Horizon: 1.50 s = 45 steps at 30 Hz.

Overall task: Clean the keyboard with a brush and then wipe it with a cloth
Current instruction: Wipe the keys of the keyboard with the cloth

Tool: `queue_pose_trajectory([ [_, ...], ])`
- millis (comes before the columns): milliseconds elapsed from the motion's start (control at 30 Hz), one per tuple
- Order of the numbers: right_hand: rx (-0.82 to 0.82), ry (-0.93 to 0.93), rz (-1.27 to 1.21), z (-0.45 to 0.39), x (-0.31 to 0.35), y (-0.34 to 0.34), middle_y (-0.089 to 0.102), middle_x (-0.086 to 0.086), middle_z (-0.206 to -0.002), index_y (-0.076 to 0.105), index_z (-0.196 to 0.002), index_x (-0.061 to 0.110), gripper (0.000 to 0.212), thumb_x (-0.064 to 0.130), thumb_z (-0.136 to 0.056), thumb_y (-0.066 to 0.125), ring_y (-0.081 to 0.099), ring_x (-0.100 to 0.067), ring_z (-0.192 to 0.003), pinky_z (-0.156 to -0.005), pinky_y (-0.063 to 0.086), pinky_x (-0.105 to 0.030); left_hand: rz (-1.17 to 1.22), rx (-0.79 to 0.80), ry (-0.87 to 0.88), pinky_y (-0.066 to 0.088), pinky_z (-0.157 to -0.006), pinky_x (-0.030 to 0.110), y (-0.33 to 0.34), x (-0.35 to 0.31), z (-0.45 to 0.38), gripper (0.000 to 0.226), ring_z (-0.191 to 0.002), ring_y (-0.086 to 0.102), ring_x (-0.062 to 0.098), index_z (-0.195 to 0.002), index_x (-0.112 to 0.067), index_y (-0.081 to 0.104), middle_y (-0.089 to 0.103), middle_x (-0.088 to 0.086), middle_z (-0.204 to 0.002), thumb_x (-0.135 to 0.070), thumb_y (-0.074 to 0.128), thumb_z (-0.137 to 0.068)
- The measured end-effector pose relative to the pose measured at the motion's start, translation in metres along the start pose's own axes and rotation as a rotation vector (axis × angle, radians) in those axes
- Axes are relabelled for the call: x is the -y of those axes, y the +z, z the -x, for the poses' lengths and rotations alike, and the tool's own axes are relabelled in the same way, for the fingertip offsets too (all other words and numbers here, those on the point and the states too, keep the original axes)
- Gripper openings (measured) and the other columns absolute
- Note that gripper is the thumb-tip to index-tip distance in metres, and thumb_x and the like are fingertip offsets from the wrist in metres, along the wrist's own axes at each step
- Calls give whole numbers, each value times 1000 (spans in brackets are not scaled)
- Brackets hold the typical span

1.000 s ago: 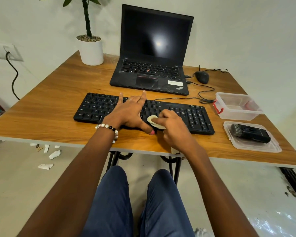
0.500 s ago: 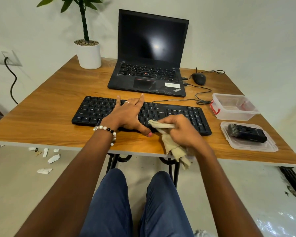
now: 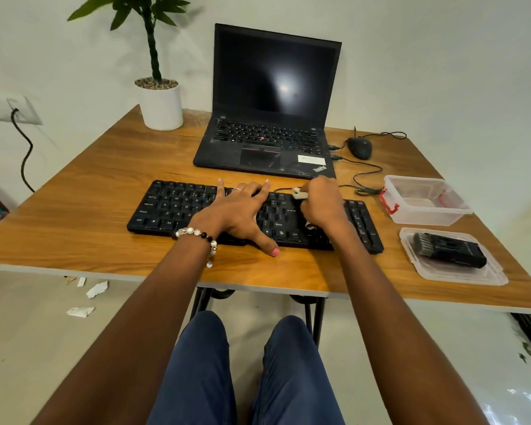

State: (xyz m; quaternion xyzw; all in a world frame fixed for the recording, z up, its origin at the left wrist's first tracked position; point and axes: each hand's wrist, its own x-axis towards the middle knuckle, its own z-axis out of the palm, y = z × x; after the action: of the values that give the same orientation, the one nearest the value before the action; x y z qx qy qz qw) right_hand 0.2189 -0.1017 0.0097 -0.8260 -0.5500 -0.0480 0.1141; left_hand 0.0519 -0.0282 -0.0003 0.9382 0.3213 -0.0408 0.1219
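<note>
On the wooden table [image 3: 74, 228], near the open laptop [image 3: 270, 124], lies the black keyboard [image 3: 172, 207]. Left hand [image 3: 236, 210] rests flat on its middle, fingers spread. Right hand [image 3: 322, 204] grips the beige cloth [image 3: 299, 194] at the keyboard's far edge. The brush [image 3: 449, 250] lies on a clear lid [image 3: 472, 276], right.

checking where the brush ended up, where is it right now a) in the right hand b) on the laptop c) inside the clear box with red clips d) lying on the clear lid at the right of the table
d: the brush lies on the clear lid near the table's right edge, while the right hand grips the cloth on the keyboard.
</note>
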Motion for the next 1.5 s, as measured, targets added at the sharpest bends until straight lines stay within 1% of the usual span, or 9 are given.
queue_pose_trajectory([
  [167, 98, -212, -48, 5, -10, -10, 54, -8, -126, 61, -130, 13, 48, -7, -88, 51, 44, -26, -119, -99, 37, -32, -24, 2, -16, -15, -111, 64, 0, 0, -2, 145, -148, -3, 26, -152, -21, -14, 0, 1, -161, -87, 62, -48],
  [400, 152, 28, 79, -2, -61, -31, 57, -17, -126, 64, -125, 12, 37, 0, -89, 61, 51, -32, -119, -99, 44, -41, -16, -5, -15, -14, -111, 65, 2, 2, -3, 147, -148, -4, 27, -153, -19, -13, -1, 3, -161, -88, 61, -47],
  [533, 82, -24, 177, 3, -42, -20, 59, -20, -121, 65, -119, 0, 29, 3, -91, 59, 51, -35, -116, -97, 48, -42, -13, -8, -11, -15, -110, 65, 2, 1, -3, 145, -148, -5, 26, -153, -19, -11, -1, 3, -161, -87, 63, -48],
  [633, 45, -48, 99, -2, -29, -10, 61, -19, -120, 68, -115, 0, 28, 0, -88, 60, 54, -34, -115, -96, 49, -43, -18, 4, -8, -16, -110, 65, 1, 1, -3, 145, -148, -5, 27, -153, -19, -11, -1, 3, -161, -87, 62, -48],
  [800, 88, -179, -102, -5, -30, -5, 59, -10, -116, 67, -116, 8, 40, -12, -84, 53, 51, -25, -112, -91, 44, -28, -22, 9, -24, -16, -111, 64, 0, 0, -2, 147, -148, -5, 27, -153, -19, -12, -2, 3, -162, -88, 61, -45],
  [900, 153, -204, -115, 0, -49, -20, 57, -6, -118, 67, -115, 8, 36, -10, -87, 53, 52, -18, -110, -87, 38, -20, -22, -1, -36, -15, -111, 63, -1, -1, -1, 147, -148, -3, 27, -153, -19, -12, -2, 5, -162, -87, 63, -47],
  [1133, 113, -50, 114, 0, -68, -22, 58, -17, -124, 65, -120, 6, 32, 1, -88, 63, 48, -30, -120, -101, 46, -42, -12, -25, -17, -16, -111, 64, 2, 0, -1, 146, -148, -2, 26, -153, -18, -10, 0, 2, -162, -86, 63, -48],
  [1300, 24, -79, -51, -5, -39, -5, 60, -15, -119, 66, -115, 4, 29, -3, -88, 59, 52, -28, -115, -98, 46, -38, -10, -16, -11, -20, -109, 62, 2, 0, -3, 147, -148, -2, 25, -153, -18, -11, 1, 1, -161, -87, 63, -47],
  [1500, 85, -180, -98, -5, -33, -6, 61, -9, -117, 68, -113, 9, 32, -7, -87, 56, 52, -24, -113, -99, 46, -37, -15, -10, -33, -17, -110, 63, 2, 1, -3, 148, -148, -3, 25, -153, -19, -11, 0, 2, -162, -88, 62, -45],
])
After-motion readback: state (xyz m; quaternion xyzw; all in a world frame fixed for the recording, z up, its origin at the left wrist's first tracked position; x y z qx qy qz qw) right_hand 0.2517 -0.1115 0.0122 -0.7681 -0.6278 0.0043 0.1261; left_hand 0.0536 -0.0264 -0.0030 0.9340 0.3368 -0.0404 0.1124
